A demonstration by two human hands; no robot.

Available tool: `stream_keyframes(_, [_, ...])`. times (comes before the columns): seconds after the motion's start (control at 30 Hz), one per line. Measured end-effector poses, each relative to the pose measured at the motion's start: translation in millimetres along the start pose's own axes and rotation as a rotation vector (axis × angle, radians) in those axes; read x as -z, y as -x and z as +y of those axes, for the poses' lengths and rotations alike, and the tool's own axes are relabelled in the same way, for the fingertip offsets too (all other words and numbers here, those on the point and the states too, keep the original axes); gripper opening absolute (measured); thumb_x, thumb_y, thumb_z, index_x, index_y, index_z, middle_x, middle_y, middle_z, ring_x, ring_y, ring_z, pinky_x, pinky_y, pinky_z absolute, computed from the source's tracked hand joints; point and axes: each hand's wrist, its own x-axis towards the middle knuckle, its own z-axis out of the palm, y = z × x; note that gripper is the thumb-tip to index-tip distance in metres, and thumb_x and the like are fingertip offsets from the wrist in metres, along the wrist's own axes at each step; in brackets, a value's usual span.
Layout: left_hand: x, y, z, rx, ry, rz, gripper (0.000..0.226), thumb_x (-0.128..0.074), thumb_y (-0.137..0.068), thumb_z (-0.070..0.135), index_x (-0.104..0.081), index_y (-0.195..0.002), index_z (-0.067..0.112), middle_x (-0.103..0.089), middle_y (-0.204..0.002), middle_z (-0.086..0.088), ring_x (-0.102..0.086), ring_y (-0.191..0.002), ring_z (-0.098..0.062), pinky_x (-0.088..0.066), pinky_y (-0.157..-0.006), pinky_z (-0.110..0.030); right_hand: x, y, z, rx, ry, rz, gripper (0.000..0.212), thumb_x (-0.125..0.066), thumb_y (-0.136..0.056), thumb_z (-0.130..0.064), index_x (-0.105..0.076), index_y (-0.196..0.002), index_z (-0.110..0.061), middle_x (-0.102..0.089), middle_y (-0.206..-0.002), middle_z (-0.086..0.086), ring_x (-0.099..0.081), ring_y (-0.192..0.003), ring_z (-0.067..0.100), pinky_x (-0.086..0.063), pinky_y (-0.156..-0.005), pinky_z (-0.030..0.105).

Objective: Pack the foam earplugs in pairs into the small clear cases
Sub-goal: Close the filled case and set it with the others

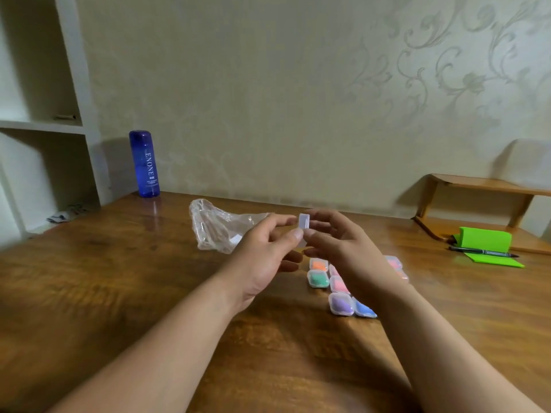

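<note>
A small clear case [303, 225] is held up above the wooden table [119, 278], edge-on to the camera. My left hand [265, 257] pinches its left side between thumb and forefinger. My right hand [343, 248] grips its right side with thumb and fingers. Whether earplugs are inside it I cannot tell. Below my right hand, several closed clear cases lie in rows on the table, holding orange [318, 264], green [318, 279], pink [339, 284], purple [341, 304] and blue [363, 309] earplugs. Some cases are hidden behind my right wrist.
A crumpled clear plastic bag [214, 226] lies just left of my hands. A blue bottle [144, 163] stands at the table's back left, by white shelves [44, 123]. At the right are a green notepad [489, 245], a pen [483, 252] and a low wooden shelf [483, 186].
</note>
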Motion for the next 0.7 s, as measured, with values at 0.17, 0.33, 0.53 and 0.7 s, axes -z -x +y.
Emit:
stream_keyframes(0.17, [2.1, -0.7, -6.5, -0.004, 0.034, -0.027, 0.036, -0.068, -0.105, 0.027, -0.063, -0.140, 0.032, -0.079, -0.117, 0.004, -0.078, -0.105, -0.018, -0.063, -0.097, -0.041, -0.9, 0.4, 1.7, 0.015, -0.023, 0.004, 0.020, -0.065, -0.106, -0.023, -0.072, -0.124, -0.028, -0.079, -0.110, 0.003, -0.076, -0.106, 0.024, -0.061, -0.098, 0.047])
stream_keyframes(0.33, [2.2, -3.7, -8.2, -0.011, 0.169, -0.066, 0.039, -0.063, -0.107, 0.014, -0.062, -0.142, 0.031, -0.079, -0.116, -0.007, -0.079, -0.102, -0.024, -0.063, -0.094, -0.040, -2.1, 2.0, -0.7, 0.012, 0.057, 0.067, 0.017, -0.069, -0.103, -0.035, -0.074, -0.118, -0.031, -0.079, -0.095, -0.007, -0.075, -0.090, 0.011, -0.063, -0.084, 0.035])
stream_keyframes(0.53, [3.6, -5.2, -6.3, 0.223, 0.495, -0.119, 0.034, -0.061, -0.105, 0.017, -0.065, -0.139, 0.013, -0.067, -0.112, -0.020, -0.068, -0.079, -0.020, -0.062, -0.069, -0.029, 5.4, 2.9, -3.3, 0.090, 0.340, 0.092, 0.024, -0.057, -0.108, -0.031, -0.074, -0.124, -0.035, -0.075, -0.108, -0.020, -0.067, -0.098, -0.004, -0.050, -0.080, 0.022])
stream_keyframes(0.7, [9.0, -3.6, -2.0, 0.318, 0.540, -0.121, 0.042, -0.066, -0.101, 0.044, -0.066, -0.127, 0.011, -0.067, -0.091, -0.010, -0.062, -0.068, -0.015, -0.054, -0.053, -0.021, 4.2, 7.1, -7.5, 0.258, 0.499, -0.156, 0.050, -0.072, -0.099, -0.023, -0.061, -0.144, -0.042, -0.063, -0.136, -0.025, -0.059, -0.125, -0.003, -0.053, -0.097, 0.022])
